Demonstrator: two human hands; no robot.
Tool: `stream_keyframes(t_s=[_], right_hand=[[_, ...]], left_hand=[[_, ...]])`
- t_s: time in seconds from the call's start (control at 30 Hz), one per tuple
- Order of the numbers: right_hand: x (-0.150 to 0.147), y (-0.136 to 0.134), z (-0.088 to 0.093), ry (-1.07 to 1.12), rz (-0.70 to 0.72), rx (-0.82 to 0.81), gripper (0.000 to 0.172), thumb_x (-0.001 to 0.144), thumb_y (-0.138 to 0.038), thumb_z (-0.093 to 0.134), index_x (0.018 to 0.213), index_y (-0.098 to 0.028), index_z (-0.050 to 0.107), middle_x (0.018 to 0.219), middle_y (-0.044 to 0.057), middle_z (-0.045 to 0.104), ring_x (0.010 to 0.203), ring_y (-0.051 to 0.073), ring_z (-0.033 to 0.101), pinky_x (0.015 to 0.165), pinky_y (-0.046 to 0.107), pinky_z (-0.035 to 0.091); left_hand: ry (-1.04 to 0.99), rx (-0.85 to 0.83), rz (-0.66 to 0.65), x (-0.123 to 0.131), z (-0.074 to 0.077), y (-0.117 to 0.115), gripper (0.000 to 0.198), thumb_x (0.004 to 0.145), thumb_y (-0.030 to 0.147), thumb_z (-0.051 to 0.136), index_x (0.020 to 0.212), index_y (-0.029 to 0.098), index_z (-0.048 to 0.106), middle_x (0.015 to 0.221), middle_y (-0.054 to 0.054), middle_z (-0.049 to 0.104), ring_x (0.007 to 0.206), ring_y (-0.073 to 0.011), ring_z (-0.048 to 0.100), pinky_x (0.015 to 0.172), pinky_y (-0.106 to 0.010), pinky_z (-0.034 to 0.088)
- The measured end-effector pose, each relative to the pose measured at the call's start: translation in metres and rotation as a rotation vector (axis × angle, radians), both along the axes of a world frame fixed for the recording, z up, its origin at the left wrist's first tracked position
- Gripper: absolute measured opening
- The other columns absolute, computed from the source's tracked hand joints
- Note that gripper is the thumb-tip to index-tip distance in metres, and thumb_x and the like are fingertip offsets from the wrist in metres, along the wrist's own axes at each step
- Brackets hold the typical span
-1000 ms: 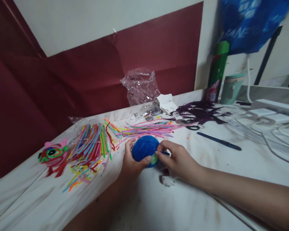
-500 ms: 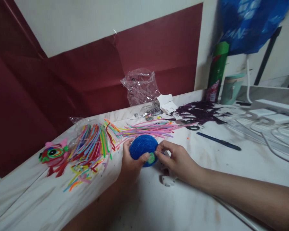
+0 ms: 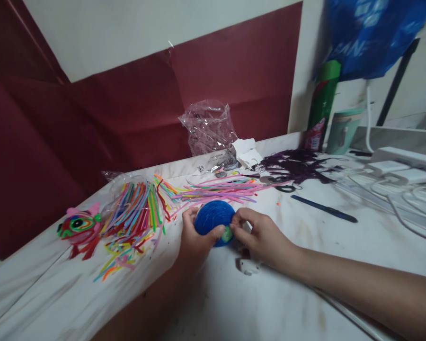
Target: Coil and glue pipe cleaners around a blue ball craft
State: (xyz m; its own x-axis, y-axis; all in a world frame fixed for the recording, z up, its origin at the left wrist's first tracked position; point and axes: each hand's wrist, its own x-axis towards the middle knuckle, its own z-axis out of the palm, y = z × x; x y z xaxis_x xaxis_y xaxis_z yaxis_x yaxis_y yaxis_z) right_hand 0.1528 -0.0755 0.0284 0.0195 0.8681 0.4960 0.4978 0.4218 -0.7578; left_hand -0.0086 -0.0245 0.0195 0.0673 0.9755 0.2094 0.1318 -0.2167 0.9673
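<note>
My left hand (image 3: 193,239) curls round a blue dome-shaped coil (image 3: 213,217) of wound strips, thumb pressed on its lower edge. A small green patch (image 3: 227,234) sits on the coil's near side, and my right hand (image 3: 261,234) pinches the coil there with thumb and fingers closed. Both hands hold the coil just above the white marbled table (image 3: 270,303). A pile of multicoloured strips (image 3: 138,213) lies to the left of my hands, and pink and purple strips (image 3: 227,189) fan out behind the coil.
A finished red, pink and green coiled figure (image 3: 78,228) lies at the far left. Behind are a clear plastic bag (image 3: 209,125), dark purple strips (image 3: 294,163), a dark blue pen (image 3: 323,208), a green spray can (image 3: 321,102), white chargers and cables (image 3: 401,177). A small white object (image 3: 248,266) sits under my right wrist.
The coil has turned slightly in my hands and my right fingers have shifted a little along its green patch. Nothing else has moved.
</note>
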Motion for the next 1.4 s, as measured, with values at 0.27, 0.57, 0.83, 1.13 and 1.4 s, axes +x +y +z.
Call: stream_keyframes(t_s=[0.27, 0.57, 0.83, 1.13, 1.4], right_hand=[[0.002, 0.001, -0.002, 0.061, -0.002, -0.063, 0.008, 0.081, -0.024, 0.049, 0.075, -0.021, 0.054, 0.071, 0.001, 0.062, 0.066, 0.018, 0.057, 0.061, 0.029, 0.045], [0.001, -0.001, 0.002, 0.067, 0.012, -0.072, 0.010, 0.079, -0.023, 0.048, 0.069, -0.022, 0.051, 0.063, -0.001, 0.055, 0.057, 0.016, 0.052, 0.054, 0.027, 0.041], [0.000, 0.001, 0.001, -0.004, 0.010, -0.021, 0.010, 0.081, -0.024, 0.048, 0.073, -0.021, 0.054, 0.071, 0.002, 0.061, 0.065, 0.018, 0.056, 0.061, 0.030, 0.045], [0.007, 0.003, 0.009, 0.165, -0.024, -0.005, 0.020, 0.090, -0.035, 0.045, 0.080, -0.021, 0.056, 0.073, 0.001, 0.060, 0.070, 0.018, 0.057, 0.065, 0.030, 0.048], [0.007, 0.003, 0.007, 0.138, -0.018, 0.036, 0.015, 0.088, -0.032, 0.049, 0.083, -0.021, 0.058, 0.075, 0.002, 0.063, 0.071, 0.019, 0.059, 0.063, 0.030, 0.049]], left_hand=[[0.006, -0.027, -0.023, 0.000, 0.008, -0.001, 0.069, 0.056, 0.037, 0.074, 0.114, 0.021, 0.041, 0.103, -0.006, 0.056, 0.087, -0.0228, 0.061, 0.075, -0.036, 0.049], [0.005, 0.016, -0.025, 0.000, 0.004, -0.001, 0.075, 0.053, 0.037, 0.076, 0.119, 0.020, 0.043, 0.117, -0.012, 0.054, 0.104, -0.0285, 0.057, 0.086, -0.040, 0.046], [-0.040, -0.043, -0.009, 0.003, 0.006, -0.003, 0.076, 0.053, 0.035, 0.079, 0.119, 0.019, 0.044, 0.112, -0.010, 0.057, 0.098, -0.0259, 0.059, 0.084, -0.038, 0.047], [-0.216, -0.189, -0.048, -0.001, 0.001, 0.007, 0.066, 0.062, 0.033, 0.073, 0.120, 0.022, 0.043, 0.105, -0.007, 0.062, 0.091, -0.0228, 0.062, 0.083, -0.038, 0.048], [-0.278, -0.239, -0.121, -0.001, 0.003, 0.004, 0.057, 0.065, 0.035, 0.072, 0.114, 0.021, 0.045, 0.098, -0.006, 0.065, 0.087, -0.0231, 0.063, 0.078, -0.037, 0.050]])
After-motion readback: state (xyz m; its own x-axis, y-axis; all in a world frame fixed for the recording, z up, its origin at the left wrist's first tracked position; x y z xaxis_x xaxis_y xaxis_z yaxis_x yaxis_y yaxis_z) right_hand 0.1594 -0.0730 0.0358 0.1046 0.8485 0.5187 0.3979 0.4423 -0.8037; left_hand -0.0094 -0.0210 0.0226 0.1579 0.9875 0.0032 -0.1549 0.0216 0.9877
